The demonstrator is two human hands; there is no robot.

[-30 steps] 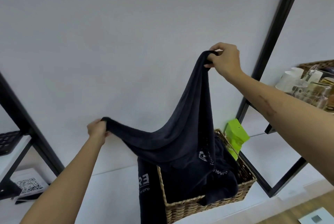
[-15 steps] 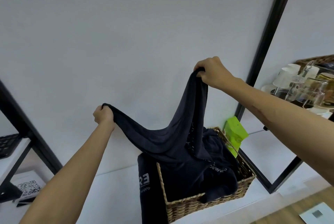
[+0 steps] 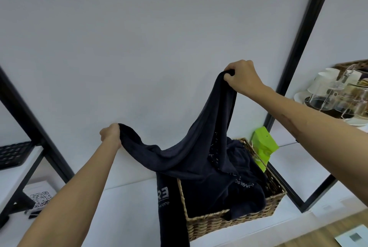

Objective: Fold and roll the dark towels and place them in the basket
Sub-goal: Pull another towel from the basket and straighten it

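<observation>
The left hand (image 3: 111,135) grips one bunched corner of a dark navy terry towel (image 3: 191,151), and the right hand (image 3: 242,78) pinches another corner higher up, both above the woven wicker basket (image 3: 229,220). The towel sags between them, its lower part trailing into the basket among more dark cloth, with a printed end hanging over the basket's left rim. To do this well, I'd say lift until it clears the basket, then level the corners and pull it taut before folding. It looks soft, limp and wrinkled.

Bare forearms (no sleeves visible)
</observation>
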